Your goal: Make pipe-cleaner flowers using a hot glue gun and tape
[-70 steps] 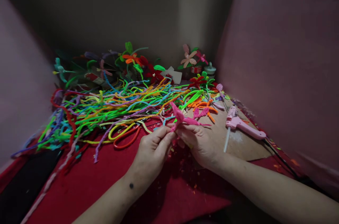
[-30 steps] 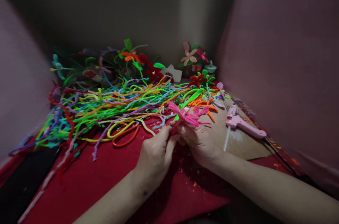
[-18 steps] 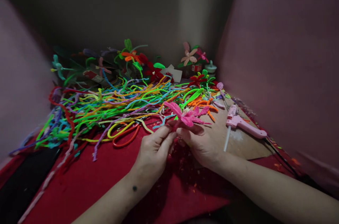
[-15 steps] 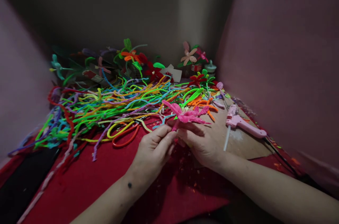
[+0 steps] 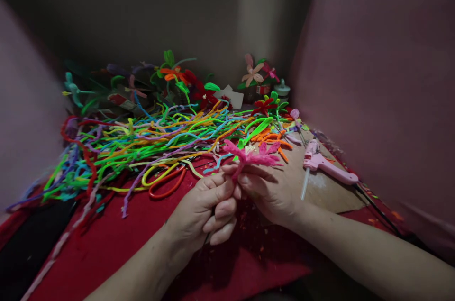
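A pink pipe-cleaner flower point(image 5: 256, 155) with pale stamens in its middle is held up between both hands over the red cloth point(image 5: 142, 244). My left hand point(image 5: 209, 206) is closed, its thumb and forefinger pinching the flower's base and the other fingers curled below. My right hand point(image 5: 270, 192) is closed too, with its thumb and fingers on the base just under the petals. A thin dark stem shows below my left fingers. The fingertips hide most of the flower's lower part.
A heap of coloured pipe cleaners point(image 5: 170, 135) spreads across the back left. Red-handled scissors point(image 5: 167, 187) lie at its front edge. On the right, a pink glue gun point(image 5: 327, 168) rests on a brown board point(image 5: 334, 201). Finished flowers point(image 5: 252, 73) stand along the wall.
My left hand has turned, so its lower fingers now show curled beneath the flower's base. The flower's petals have tilted and sit slightly lower. My right hand stays nearly in place.
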`<state>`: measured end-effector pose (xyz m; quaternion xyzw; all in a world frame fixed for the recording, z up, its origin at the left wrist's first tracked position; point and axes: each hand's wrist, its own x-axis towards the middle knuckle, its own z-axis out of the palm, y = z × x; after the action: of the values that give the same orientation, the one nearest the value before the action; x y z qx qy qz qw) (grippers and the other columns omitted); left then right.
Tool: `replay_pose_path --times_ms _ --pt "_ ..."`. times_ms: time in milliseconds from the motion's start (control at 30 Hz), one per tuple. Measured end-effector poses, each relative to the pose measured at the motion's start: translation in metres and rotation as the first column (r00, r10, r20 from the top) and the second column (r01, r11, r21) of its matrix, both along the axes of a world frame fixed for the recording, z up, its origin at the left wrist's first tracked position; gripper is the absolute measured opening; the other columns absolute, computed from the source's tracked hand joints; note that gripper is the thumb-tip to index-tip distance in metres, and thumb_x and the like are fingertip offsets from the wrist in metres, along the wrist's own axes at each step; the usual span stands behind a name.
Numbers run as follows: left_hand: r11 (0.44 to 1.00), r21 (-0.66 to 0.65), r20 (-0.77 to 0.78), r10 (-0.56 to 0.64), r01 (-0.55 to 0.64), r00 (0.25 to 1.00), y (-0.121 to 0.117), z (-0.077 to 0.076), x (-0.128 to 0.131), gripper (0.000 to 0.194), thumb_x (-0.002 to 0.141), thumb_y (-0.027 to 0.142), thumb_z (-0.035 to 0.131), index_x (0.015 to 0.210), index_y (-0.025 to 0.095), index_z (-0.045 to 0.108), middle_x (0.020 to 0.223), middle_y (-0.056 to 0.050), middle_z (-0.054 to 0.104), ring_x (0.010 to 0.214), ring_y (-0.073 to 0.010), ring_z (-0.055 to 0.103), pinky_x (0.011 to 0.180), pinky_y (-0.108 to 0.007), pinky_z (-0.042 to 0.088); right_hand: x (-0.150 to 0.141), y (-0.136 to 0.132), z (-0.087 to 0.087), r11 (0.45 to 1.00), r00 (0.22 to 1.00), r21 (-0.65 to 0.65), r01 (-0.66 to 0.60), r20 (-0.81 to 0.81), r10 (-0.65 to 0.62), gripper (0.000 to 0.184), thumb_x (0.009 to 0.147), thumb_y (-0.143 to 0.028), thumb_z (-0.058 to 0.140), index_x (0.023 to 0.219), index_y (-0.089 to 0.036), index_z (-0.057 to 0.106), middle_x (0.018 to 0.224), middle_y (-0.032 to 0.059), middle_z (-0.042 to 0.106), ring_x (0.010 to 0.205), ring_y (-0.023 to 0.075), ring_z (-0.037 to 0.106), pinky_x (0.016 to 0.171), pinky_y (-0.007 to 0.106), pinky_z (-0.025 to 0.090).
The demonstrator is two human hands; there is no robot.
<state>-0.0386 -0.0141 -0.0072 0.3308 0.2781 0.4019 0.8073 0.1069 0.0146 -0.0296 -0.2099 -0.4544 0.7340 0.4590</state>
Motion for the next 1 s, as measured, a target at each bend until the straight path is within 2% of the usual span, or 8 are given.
replay_pose_path --times_ms 133,267,367,500,633,700,867,1000 --pt "0.999 0.029 -0.078 0.046 -0.044 0.996 0.000 0.002 0.003 0.022 0.082 0.036 0.058 0.075 0.015 0.057 0.042 0.010 0.038 0.026 0.0001 0.016 0.027 -0.013 0.028 -0.003 -0.001 0.002 0.998 0.999 -0.049 0.033 -0.035 -0.035 0.015 0.074 -0.030 0.069 0.086 -0.021 0.073 0.071 -0.0001 0.064 0.070 0.0126 0.054 0.075 0.029 0.043" --pt "0.960 0.249 -0.420 0.229 -0.131 0.878 -0.004 0.004 0.007 0.022 0.083 0.038 0.055 0.078 0.016 0.058 0.045 0.008 0.040 0.032 -0.0028 0.028 0.033 -0.015 0.028 -0.004 -0.001 -0.001 0.989 0.993 -0.103 0.110 -0.033 -0.114 0.013 0.069 -0.028 0.073 0.080 -0.020 0.073 0.063 -0.0024 0.057 0.059 0.0099 0.044 0.060 0.024 0.039" --pt "0.807 0.583 -0.603 0.509 -0.097 0.615 -0.006 -0.001 0.008 0.018 0.083 0.031 0.054 0.092 0.018 0.062 0.058 0.003 0.057 0.046 -0.0076 0.049 0.045 -0.017 0.038 -0.004 -0.002 -0.002 0.983 0.990 -0.136 0.126 -0.048 -0.133 0.012 0.067 -0.026 0.074 0.078 -0.020 0.073 0.064 -0.0022 0.057 0.059 0.0096 0.043 0.059 0.024 0.038" --pt "0.537 0.832 -0.551 0.778 0.136 0.300 -0.007 -0.013 0.006 0.023 0.084 0.026 0.053 0.104 0.019 0.061 0.079 -0.005 0.069 0.065 -0.0154 0.064 0.060 -0.022 0.044 -0.006 -0.004 0.001 0.973 0.986 -0.182 0.140 -0.064 -0.154 0.015 0.064 -0.028 0.077 0.077 -0.020 0.073 0.063 -0.0022 0.057 0.059 0.0089 0.041 0.055 0.021 0.034" --pt "0.432 0.858 -0.496 0.837 0.277 0.231 -0.005 -0.018 0.003 0.020 0.087 0.023 0.045 0.093 0.017 0.064 0.071 -0.005 0.067 0.060 -0.0153 0.062 0.057 -0.022 0.042 -0.007 -0.005 0.002 0.979 0.991 -0.161 0.128 -0.018 -0.133 0.018 0.063 -0.030 0.078 0.077 -0.020 0.074 0.059 -0.0035 0.051 0.056 0.0080 0.034 0.052 0.021 0.031" --pt "0.448 0.858 -0.506 0.820 0.252 0.268 -0.004 -0.017 0.002 0.021 0.089 0.022 0.043 0.093 0.018 0.063 0.070 -0.003 0.065 0.058 -0.0130 0.059 0.058 -0.021 0.041 -0.007 -0.005 0.000 0.984 0.994 -0.140 0.109 0.011 -0.109 0.020 0.066 -0.032 0.076 0.082 -0.021 0.074 0.062 -0.0030 0.051 0.057 0.0082 0.035 0.053 0.021 0.030" --pt "0.629 0.772 -0.608 0.686 0.094 0.401 -0.004 -0.008 0.002 0.019 0.089 0.025 0.044 0.082 0.017 0.060 0.060 0.003 0.050 0.051 -0.0080 0.044 0.052 -0.019 0.036 -0.003 -0.002 0.000 0.999 0.999 -0.026 0.024 0.046 -0.022 0.024 0.073 -0.035 0.070 0.094 -0.023 0.072 0.062 -0.0040 0.048 0.056 0.0076 0.033 0.054 0.022 0.031" --pt "0.793 0.606 -0.594 0.508 -0.069 0.624 -0.006 0.002 0.005 0.021 0.087 0.030 0.049 0.071 0.017 0.056 0.056 0.006 0.042 0.048 -0.0058 0.036 0.045 -0.017 0.030 -0.001 -0.001 0.001 0.999 0.996 0.037 0.017 0.083 -0.020 0.022 0.077 -0.034 0.067 0.094 -0.022 0.071 0.059 -0.0048 0.045 0.054 0.0072 0.032 0.054 0.022 0.031"
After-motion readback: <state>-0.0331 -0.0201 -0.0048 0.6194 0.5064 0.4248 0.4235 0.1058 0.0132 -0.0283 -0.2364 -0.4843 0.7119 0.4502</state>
